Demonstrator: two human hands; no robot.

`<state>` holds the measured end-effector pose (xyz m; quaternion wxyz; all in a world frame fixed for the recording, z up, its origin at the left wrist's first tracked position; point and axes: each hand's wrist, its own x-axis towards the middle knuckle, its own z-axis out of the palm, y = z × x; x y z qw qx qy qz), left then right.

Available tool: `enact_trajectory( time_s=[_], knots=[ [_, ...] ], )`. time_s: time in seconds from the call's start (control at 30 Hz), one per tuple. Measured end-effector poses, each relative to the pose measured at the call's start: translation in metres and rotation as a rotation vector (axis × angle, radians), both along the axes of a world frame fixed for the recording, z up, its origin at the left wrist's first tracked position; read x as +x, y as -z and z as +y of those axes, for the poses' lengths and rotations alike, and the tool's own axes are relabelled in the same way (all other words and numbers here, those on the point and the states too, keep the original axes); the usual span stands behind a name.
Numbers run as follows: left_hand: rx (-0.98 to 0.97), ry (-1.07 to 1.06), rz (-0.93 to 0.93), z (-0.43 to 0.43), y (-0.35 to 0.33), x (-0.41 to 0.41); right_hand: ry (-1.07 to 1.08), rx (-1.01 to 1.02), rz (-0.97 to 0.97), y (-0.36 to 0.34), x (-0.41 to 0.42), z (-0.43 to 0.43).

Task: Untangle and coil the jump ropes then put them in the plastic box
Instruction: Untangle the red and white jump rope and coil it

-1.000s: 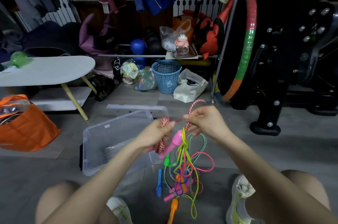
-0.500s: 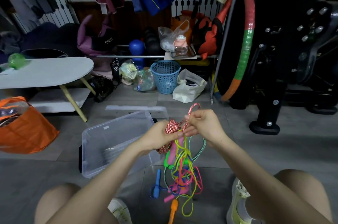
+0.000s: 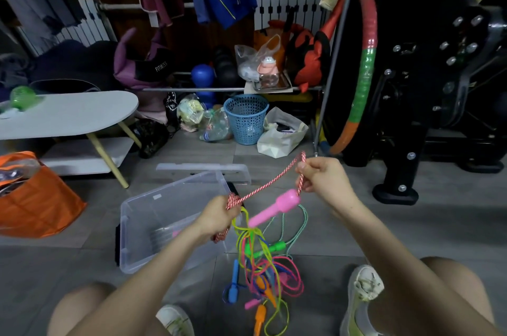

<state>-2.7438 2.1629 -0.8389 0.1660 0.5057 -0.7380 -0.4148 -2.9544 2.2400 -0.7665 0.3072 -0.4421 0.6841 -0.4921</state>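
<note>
Lidless clear plastic box (image 3: pixel 138 215), a blurred pink piece (image 3: pixel 176 233) low inside.

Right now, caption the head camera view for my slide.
Left hand and right hand hold a red-and-white jump rope taut above tangled ropes, beside a clear plastic box.

Floor (image 3: pixel 411 231); plastic box (image 3: pixel 153 215); basket (image 3: pixel 246 118)

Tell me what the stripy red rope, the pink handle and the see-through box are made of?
The stripy rope looks like braided fabric cord: a twisted red-and-white weave, matte. The pink handle seems smooth, slightly shiny plastic. The box is probably clear plastic, since you can see through its walls.
</note>
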Motion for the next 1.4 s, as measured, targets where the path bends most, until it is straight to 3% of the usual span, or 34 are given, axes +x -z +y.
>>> enact_trajectory(
  time_s=[0.07, 0.13, 0.3, 0.47, 0.53, 0.7, 0.97, 1.07, 1.23, 1.4],
  knots=[
    [0.077, -0.067, 0.13, 0.001, 0.0, 0.0, -0.066, 0.12, 0.311, -0.001, -0.005, 0.0],
    [0.125, -0.115, 0.236, -0.003, -0.008, -0.002, -0.09, 0.198, 0.497, 0.003, -0.005, 0.003],
    [0.263, -0.108, 0.413, -0.018, -0.035, 0.001, -0.033, 0.167, 0.576, 0.02, -0.007, 0.008],
    [0.705, -0.209, 0.796, -0.021, -0.049, 0.007, -0.057, 0.379, 0.932, 0.049, -0.001, 0.021],
    [0.811, -0.217, 0.852, -0.022, -0.05, 0.012, -0.183, 0.437, 1.073, 0.057, 0.01, 0.029],
    [0.792, -0.215, 0.77, -0.016, -0.042, 0.015, -0.472, 0.219, 1.331, 0.064, 0.035, 0.037],
    [0.696, -0.23, 0.809, -0.016, -0.05, 0.02, -0.495, -0.258, 1.373, 0.03, 0.04, 0.022],
    [0.668, -0.245, 0.866, -0.013, -0.055, 0.016, -0.479, -0.336, 1.413, 0.017, 0.04, 0.018],
    [0.694, -0.26, 1.003, -0.014, -0.065, 0.013, -0.431, -0.317, 1.369, 0.002, 0.039, 0.009],
    [0.565, -0.189, 0.882, -0.022, -0.082, 0.038, -0.237, -0.189, 1.068, -0.019, -0.002, 0.003]
  ],
)
